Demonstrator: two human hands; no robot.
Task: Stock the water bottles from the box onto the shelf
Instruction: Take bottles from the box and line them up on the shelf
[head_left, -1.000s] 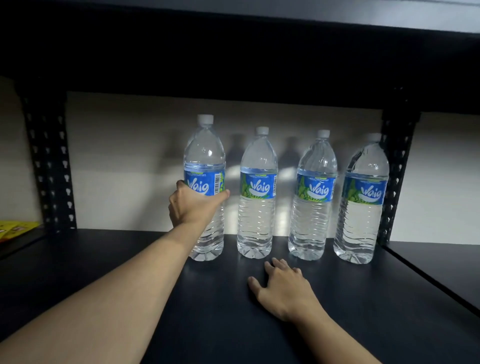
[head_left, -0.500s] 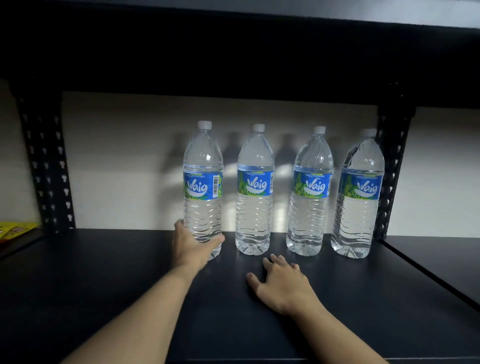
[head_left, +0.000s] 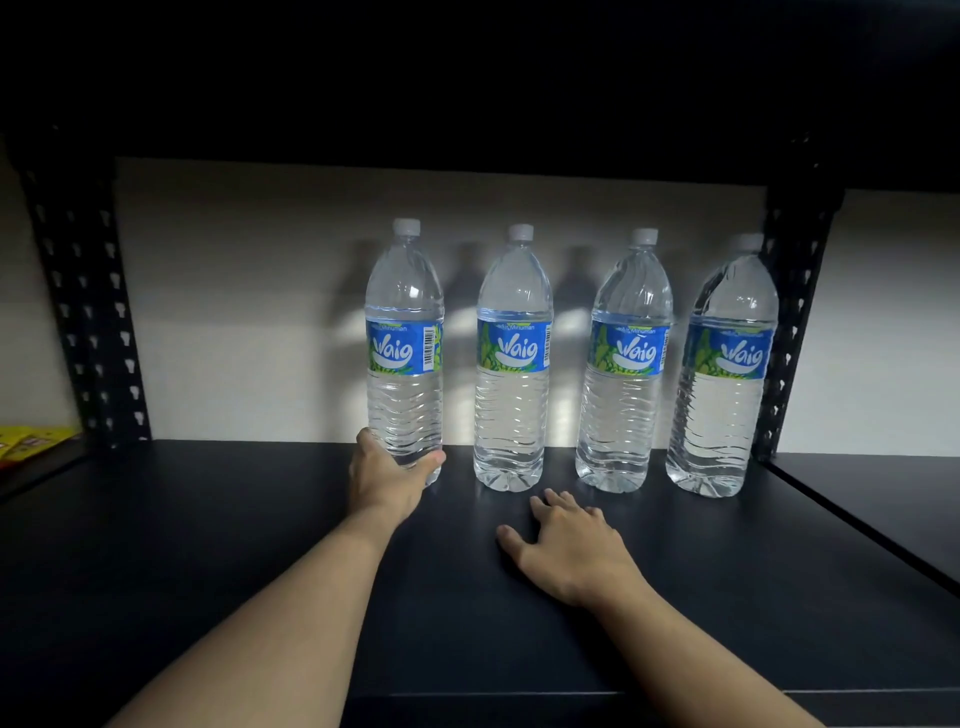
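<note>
The leftmost bottle stands upright on the shelf, its base wrapped in the curled grip of the left hand, probably squaring it with three bottles to its right. Nearer, also rightward, the right hand lies flat, holding nothing, likely bracing.

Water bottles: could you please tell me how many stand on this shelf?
4, upright in a row: the leftmost bottle, its base held by the left hand; the second bottle; the third bottle; the rightmost bottle. None seems hidden.
</note>
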